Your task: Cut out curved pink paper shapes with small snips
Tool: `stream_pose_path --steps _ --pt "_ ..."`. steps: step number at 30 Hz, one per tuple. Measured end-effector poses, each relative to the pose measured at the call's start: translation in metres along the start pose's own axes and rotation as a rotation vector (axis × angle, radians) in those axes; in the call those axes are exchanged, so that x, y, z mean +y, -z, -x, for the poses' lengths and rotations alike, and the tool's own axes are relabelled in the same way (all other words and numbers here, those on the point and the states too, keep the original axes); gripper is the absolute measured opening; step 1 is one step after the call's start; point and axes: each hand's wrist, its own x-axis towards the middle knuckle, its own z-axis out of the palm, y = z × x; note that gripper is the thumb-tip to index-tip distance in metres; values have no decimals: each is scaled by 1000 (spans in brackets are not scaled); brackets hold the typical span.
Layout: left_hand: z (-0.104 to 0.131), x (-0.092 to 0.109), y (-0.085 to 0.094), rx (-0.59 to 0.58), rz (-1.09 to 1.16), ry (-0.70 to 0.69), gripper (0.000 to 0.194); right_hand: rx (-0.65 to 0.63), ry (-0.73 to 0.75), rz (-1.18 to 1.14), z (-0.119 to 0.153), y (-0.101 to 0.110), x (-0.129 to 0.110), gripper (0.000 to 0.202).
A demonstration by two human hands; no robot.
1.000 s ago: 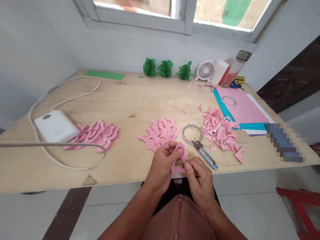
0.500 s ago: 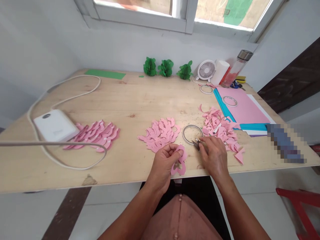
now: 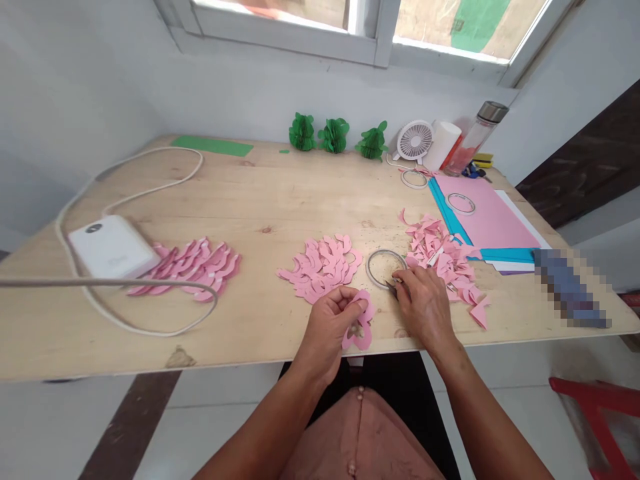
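Note:
Near the table's front edge, my left hand [image 3: 334, 327] pinches a pink paper cut-out [image 3: 364, 339] with a wavy outline and an opening in its middle. My right hand [image 3: 424, 303] is closed around a small pair of scissors [image 3: 393, 289]; their dark blades point left and the handles are mostly hidden under the fingers. Just beyond the blades lies a roll of tape [image 3: 370, 267], flat on the wood. A pile of wavy pink paper pieces [image 3: 320, 267] is beyond my left hand. Pink paper scraps [image 3: 453, 257] are heaped beside and behind my right hand.
On the left, a white power bank [image 3: 113, 248] with a looping cable touches more pink strips [image 3: 200, 270]. Green paper ornaments [image 3: 334, 137], a small fan [image 3: 415, 141] and a bottle [image 3: 475, 140] line the back. Coloured sheets [image 3: 500, 223] lie at right.
My right hand has shifted slightly left with the scissors, whose blades look closer together. The left hand keeps the pink cut-out in nearly the same place. The camera view has moved a little.

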Motion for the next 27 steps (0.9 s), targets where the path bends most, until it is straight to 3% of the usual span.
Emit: stream_pose_path --steps 17,27 --pt "0 1 0 3 0 3 20 66 -58 -11 1 -2 -4 11" --pt "0 -1 0 7 11 2 20 227 -130 -274 6 2 -8 13"
